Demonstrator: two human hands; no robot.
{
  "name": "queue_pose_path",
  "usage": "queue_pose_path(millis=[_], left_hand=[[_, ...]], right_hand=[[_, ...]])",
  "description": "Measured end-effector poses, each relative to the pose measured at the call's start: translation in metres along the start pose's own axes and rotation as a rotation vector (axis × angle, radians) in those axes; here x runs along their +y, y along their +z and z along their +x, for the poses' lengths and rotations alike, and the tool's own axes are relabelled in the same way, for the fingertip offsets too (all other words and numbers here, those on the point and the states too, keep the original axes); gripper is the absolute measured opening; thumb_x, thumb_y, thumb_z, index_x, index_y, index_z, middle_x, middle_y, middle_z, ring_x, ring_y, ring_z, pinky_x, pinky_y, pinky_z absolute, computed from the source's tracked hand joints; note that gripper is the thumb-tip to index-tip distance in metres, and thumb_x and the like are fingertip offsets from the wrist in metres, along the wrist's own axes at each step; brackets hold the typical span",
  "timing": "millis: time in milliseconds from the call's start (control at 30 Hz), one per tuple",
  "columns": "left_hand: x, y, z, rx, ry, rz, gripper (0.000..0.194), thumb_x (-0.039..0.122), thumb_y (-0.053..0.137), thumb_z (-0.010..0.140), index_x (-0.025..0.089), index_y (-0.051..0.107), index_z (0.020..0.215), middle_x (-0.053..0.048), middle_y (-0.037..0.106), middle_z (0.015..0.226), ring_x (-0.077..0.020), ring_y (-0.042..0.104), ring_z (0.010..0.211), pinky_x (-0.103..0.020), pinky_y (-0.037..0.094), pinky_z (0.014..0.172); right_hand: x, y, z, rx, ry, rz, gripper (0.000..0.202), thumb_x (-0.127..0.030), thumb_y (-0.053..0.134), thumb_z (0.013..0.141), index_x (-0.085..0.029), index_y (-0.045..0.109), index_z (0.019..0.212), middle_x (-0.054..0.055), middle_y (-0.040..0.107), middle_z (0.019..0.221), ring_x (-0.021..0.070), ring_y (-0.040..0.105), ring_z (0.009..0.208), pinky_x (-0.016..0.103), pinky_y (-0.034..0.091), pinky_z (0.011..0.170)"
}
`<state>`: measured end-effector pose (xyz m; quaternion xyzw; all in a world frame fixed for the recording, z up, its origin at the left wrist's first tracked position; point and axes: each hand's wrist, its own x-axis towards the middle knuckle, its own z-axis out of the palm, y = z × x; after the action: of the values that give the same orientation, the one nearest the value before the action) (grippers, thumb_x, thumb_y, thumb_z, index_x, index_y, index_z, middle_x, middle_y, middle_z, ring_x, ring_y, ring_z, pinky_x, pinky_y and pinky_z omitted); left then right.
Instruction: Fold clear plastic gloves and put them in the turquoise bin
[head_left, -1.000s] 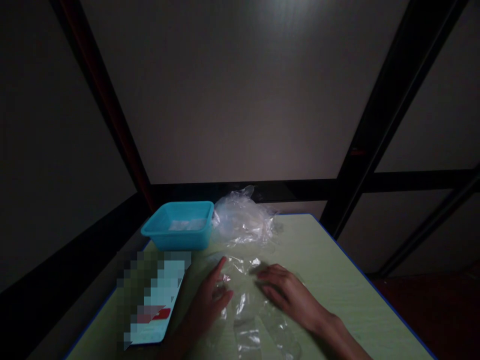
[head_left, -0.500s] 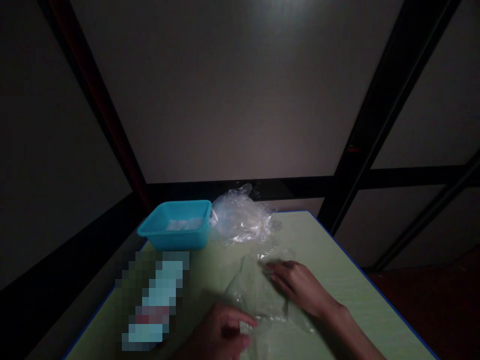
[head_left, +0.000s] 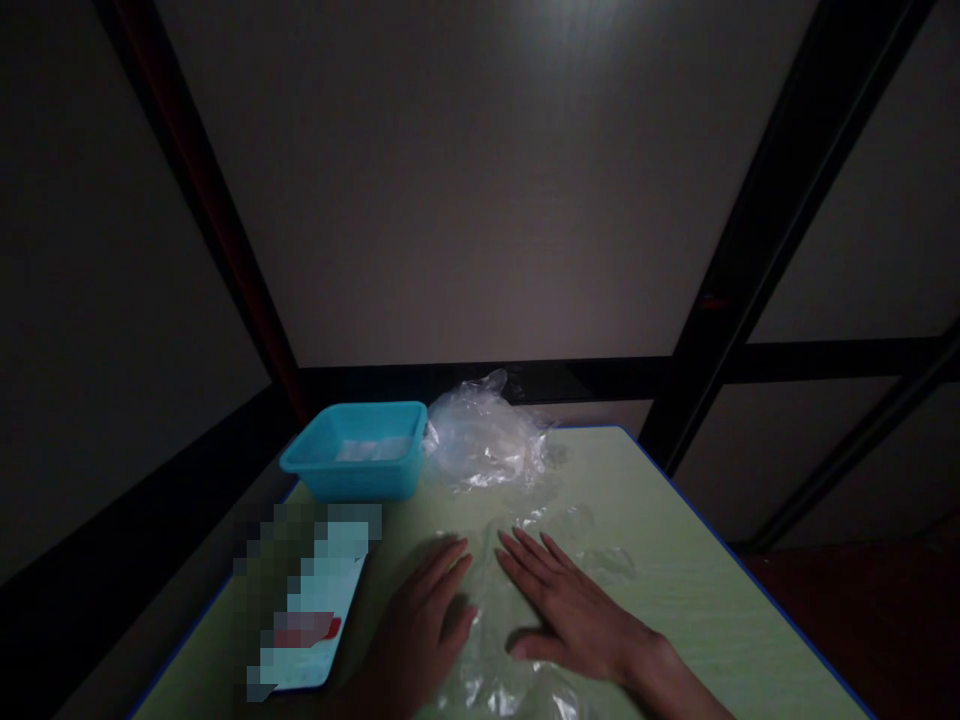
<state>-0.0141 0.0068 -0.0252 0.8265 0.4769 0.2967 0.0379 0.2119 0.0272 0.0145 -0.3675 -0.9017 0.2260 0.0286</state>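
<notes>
A thin clear plastic bag (head_left: 491,610) lies spread on the pale green table (head_left: 675,560). My right hand (head_left: 574,605) rests flat on the bag with its fingers stretched out, holding nothing. At the bag's left side is my left hand (head_left: 427,620), fingers apart and slightly bent, also with nothing held. Beyond both hands, a crumpled heap of clear plastic (head_left: 484,440) sits near the table's far edge.
A blue basket (head_left: 360,480) with something whitish inside stands at the far left of the table. In front of it lies a partly pixelated, light-coloured flat object (head_left: 322,610). A wall panel (head_left: 480,200) rises behind the table.
My left hand has moved forward and opened from its near-pinch at the bag. The fingers of my right hand have spread out, and the bag lies flatter.
</notes>
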Motion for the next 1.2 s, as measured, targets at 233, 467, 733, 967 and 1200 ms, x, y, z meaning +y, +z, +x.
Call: queue_pose_path(millis=[233, 467, 733, 967, 1200], left_hand=[[-0.007, 0.016, -0.013, -0.202, 0.122, 0.271, 0.068, 0.038, 0.055, 0.083, 0.013, 0.028, 0.140, -0.016, 0.032, 0.144, -0.0317, 0.030, 0.131, -0.047, 0.036, 0.102], [-0.004, 0.009, -0.010, -0.284, 0.087, 0.333, 0.073, 0.047, 0.055, 0.082, 0.013, 0.028, 0.141, -0.016, 0.027, 0.146, -0.0338, 0.026, 0.133, -0.049, 0.035, 0.101], [0.003, 0.001, -0.004, -0.384, 0.020, 0.314, 0.070, 0.049, 0.054, 0.082, 0.015, 0.033, 0.139, -0.015, 0.024, 0.147, -0.0332, 0.023, 0.134, -0.050, 0.031, 0.104], [0.007, -0.006, 0.000, -0.427, 0.002, 0.300, 0.069, 0.042, 0.056, 0.080, 0.016, 0.032, 0.139, -0.013, 0.025, 0.147, -0.0327, 0.022, 0.134, -0.052, 0.029, 0.104], [0.020, -0.006, -0.002, -0.488, 0.054, 0.250, 0.075, 0.043, 0.061, 0.076, 0.016, 0.030, 0.140, -0.012, 0.022, 0.148, -0.0344, 0.020, 0.135, -0.055, 0.026, 0.105]], right_hand=[[0.002, 0.002, 0.002, -0.016, 0.005, 0.007, 0.087, -0.069, 0.037, 0.080, -0.013, 0.015, 0.144, 0.012, 0.007, 0.149, 0.0280, 0.002, 0.138, 0.049, 0.002, 0.111], [0.019, -0.011, -0.003, -0.096, 0.162, 0.016, 0.096, -0.072, 0.041, 0.076, -0.013, 0.007, 0.143, 0.011, 0.003, 0.149, 0.0304, -0.001, 0.137, 0.053, 0.000, 0.109], [0.049, -0.018, -0.015, -0.075, 0.358, -0.041, 0.093, -0.071, 0.044, 0.075, -0.020, 0.007, 0.144, 0.009, 0.004, 0.150, 0.0316, -0.002, 0.137, 0.057, 0.002, 0.107], [0.044, -0.016, -0.013, 0.228, 0.462, -0.160, 0.068, -0.060, 0.032, 0.088, -0.018, 0.030, 0.141, 0.016, 0.025, 0.146, 0.0328, 0.017, 0.135, 0.060, 0.012, 0.105], [-0.005, 0.005, 0.013, 0.133, 0.020, -0.101, 0.075, -0.060, 0.031, 0.088, -0.009, 0.022, 0.142, 0.016, 0.019, 0.147, 0.0251, 0.015, 0.137, 0.045, 0.016, 0.111]])
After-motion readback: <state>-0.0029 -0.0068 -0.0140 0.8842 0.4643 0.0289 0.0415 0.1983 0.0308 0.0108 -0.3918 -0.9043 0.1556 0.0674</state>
